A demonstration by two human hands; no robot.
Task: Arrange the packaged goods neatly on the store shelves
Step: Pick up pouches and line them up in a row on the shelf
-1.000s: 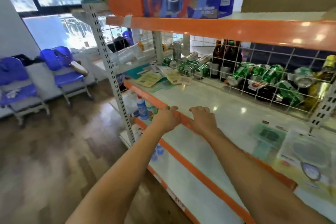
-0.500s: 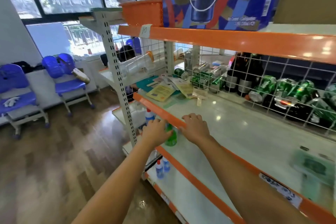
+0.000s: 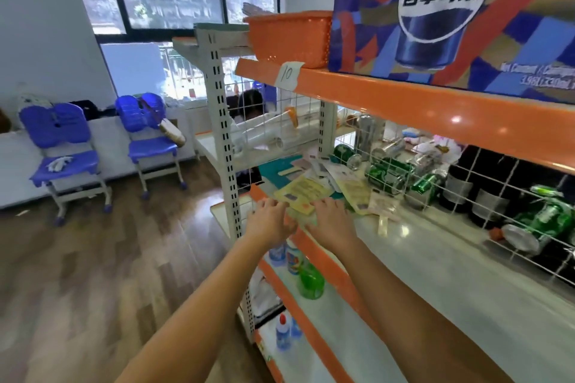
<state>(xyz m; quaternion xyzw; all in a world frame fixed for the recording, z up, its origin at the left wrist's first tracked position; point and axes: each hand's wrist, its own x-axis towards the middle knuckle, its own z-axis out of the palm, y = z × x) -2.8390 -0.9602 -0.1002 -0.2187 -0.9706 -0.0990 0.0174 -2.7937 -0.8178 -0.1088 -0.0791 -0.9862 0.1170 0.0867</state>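
Two hands, left hand (image 3: 270,221) and right hand (image 3: 330,221), grip spread on yellow packets (image 3: 303,193)

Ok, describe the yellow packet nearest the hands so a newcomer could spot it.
Find the orange-edged middle shelf under the big cola box. At its left end lies a heap of flat packets; the yellow packet lies frontmost, just beyond both hands' fingertips, brighter than the paler ones behind.
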